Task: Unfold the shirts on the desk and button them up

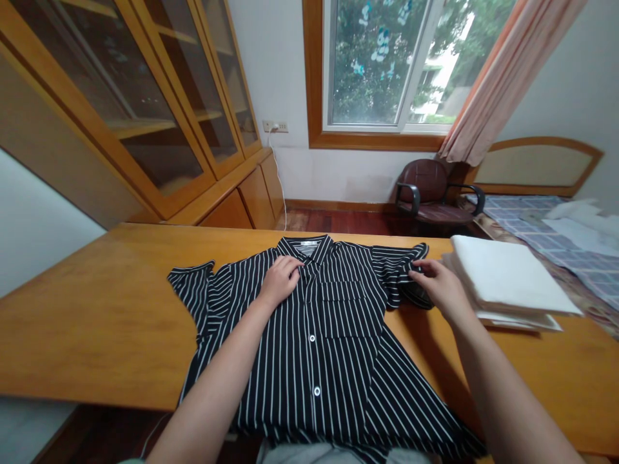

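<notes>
A black-and-white striped short-sleeved button shirt (290,361) lies spread front side up, its collar toward the far edge of the table and its hem at the near edge. My left hand (282,278) rests on the shirt front just below the collar, fingers curled together at the placket; whether cloth is pinched there is hard to see. With thumb and fingers, my right hand (439,283) pinches the cuff of the sleeve on the right, which is lifted a little and bunched. The other sleeve lies on the table at the left.
The shirt lies on a wooden table (97,322). A stack of folded white cloth (512,274) sits close beside my right hand. Beyond the table are a glass-door cabinet (159,96), a brown armchair (425,193), a window with a pink curtain and a bed (532,219).
</notes>
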Motion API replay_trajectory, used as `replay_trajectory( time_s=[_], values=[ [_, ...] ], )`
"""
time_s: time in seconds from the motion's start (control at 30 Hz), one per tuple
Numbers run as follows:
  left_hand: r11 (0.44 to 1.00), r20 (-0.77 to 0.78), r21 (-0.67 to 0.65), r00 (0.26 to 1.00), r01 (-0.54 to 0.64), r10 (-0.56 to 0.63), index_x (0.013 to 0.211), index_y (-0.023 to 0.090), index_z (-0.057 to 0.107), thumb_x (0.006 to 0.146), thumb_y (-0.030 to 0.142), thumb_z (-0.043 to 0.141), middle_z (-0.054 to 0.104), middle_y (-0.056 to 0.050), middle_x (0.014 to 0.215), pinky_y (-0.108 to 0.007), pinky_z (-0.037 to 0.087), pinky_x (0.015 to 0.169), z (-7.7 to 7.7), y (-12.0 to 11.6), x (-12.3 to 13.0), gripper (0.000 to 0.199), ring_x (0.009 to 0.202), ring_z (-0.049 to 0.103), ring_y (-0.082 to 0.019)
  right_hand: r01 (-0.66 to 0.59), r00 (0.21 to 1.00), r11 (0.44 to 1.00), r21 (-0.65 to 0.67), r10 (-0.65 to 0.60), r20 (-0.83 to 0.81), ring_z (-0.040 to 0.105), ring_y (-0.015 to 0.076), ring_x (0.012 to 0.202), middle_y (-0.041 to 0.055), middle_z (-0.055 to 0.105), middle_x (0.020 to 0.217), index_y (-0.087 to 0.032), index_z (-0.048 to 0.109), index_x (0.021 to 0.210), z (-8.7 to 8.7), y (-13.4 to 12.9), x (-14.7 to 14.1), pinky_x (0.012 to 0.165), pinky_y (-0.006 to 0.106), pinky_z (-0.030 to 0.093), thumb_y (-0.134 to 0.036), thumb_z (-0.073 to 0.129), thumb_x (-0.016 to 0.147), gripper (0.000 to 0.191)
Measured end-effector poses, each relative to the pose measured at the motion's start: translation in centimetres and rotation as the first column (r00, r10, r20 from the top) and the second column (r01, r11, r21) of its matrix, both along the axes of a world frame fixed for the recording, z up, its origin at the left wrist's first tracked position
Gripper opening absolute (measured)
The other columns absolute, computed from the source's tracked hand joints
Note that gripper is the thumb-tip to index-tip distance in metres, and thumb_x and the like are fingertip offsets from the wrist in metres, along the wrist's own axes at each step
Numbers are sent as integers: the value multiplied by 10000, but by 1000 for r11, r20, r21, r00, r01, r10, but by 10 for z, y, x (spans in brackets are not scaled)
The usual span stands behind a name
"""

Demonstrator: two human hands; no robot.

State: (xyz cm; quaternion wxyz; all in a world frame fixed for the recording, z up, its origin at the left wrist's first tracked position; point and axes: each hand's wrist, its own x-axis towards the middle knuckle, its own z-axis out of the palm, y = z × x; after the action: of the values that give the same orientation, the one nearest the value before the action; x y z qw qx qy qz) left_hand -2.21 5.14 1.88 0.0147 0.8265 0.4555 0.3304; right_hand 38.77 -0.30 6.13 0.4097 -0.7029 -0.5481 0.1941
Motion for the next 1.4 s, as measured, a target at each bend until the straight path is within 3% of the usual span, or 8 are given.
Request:
replay_trajectory(
  time_s=[0.13, 0.27, 0.37, 0.63, 0.8, 1.07, 1.23, 1.4],
  values=[
    [981, -28, -61, 982, 185, -187, 1080, 221, 678, 933, 141, 481, 688, -51, 1083, -401, 472, 984, 13, -6, 22, 258, 1074, 579, -220, -31, 890, 991, 133, 88, -448, 669, 197, 798, 53, 721, 913, -194, 685, 1044, 26, 6, -15, 704, 307, 516, -443, 791, 692, 444],
    [962, -11, -106, 967, 251, -254, 1044, 204, 692, 927, 139, 499, 699, -56, 1058, -402, 477, 974, 15, -7, 39, 235, 1042, 594, -218, -79, 774, 985, 155, 159, -614, 644, 159, 708, 33, 715, 874, -195, 687, 999, 33, 11, -47, 618, 265, 500, -465, 829, 660, 456],
    [961, 33, -138, 971, 239, -237, 1016, 201, 697, 924, 132, 502, 707, -49, 1036, -400, 479, 963, 4, -2, 44, 227, 1010, 609, -211, -134, 720, 986, 104, 169, -674, 618, 133, 696, 13, 703, 858, -201, 713, 942, 23, 15, -76, 587, 231, 469, -455, 854, 626, 429],
    [963, 84, -197, 981, 186, -173, 988, 207, 703, 932, 144, 495, 715, -38, 992, -403, 474, 936, -18, 8, 36, 225, 969, 623, -209, -360, 607, 933, 20, 250, -754, 657, 173, 839, 20, 704, 923, -225, 728, 944, -27, 21, -123, 800, 326, 554, -396, 806, 663, 338],
    [960, 127, -211, 979, 185, -160, 1011, 208, 695, 935, 157, 508, 708, -35, 1012, -398, 466, 951, -11, 5, 38, 209, 988, 621, -203, -508, 623, 861, -15, 356, -697, 690, 168, 817, 1, 683, 856, -225, 671, 1084, -44, 27, -126, 761, 313, 559, -278, 714, 725, 366],
    [950, -26, -108, 955, 291, -296, 1116, 213, 633, 901, 258, 628, 639, -57, 1081, -402, 476, 922, 15, -4, 67, 220, 1038, 560, -236, -545, 663, 839, 16, 442, -605, 690, 172, 799, 7, 706, 828, -199, 654, 1050, -41, 45, -123, 716, 299, 530, -342, 697, 757, 330],
    [952, 6, -104, 957, 288, -289, 1017, 194, 631, 898, 160, 599, 638, -52, 1008, -387, 485, 913, 2, 8, 77, 128, 995, 571, -226, -490, 733, 872, -7, 408, -544, 674, 178, 760, 19, 710, 812, -188, 669, 1006, -44, 54, -129, 638, 278, 494, -407, 702, 761, 329],
    [940, 159, -162, 948, 299, -274, 915, 191, 660, 942, 205, 584, 657, -38, 911, -337, 495, 852, -16, 13, 70, 82, 913, 617, -196, -436, 780, 897, 77, 419, -464, 686, 193, 908, 44, 719, 967, -207, 599, 1102, -55, 46, -140, 813, 333, 537, -424, 665, 832, 352]
  ],
)
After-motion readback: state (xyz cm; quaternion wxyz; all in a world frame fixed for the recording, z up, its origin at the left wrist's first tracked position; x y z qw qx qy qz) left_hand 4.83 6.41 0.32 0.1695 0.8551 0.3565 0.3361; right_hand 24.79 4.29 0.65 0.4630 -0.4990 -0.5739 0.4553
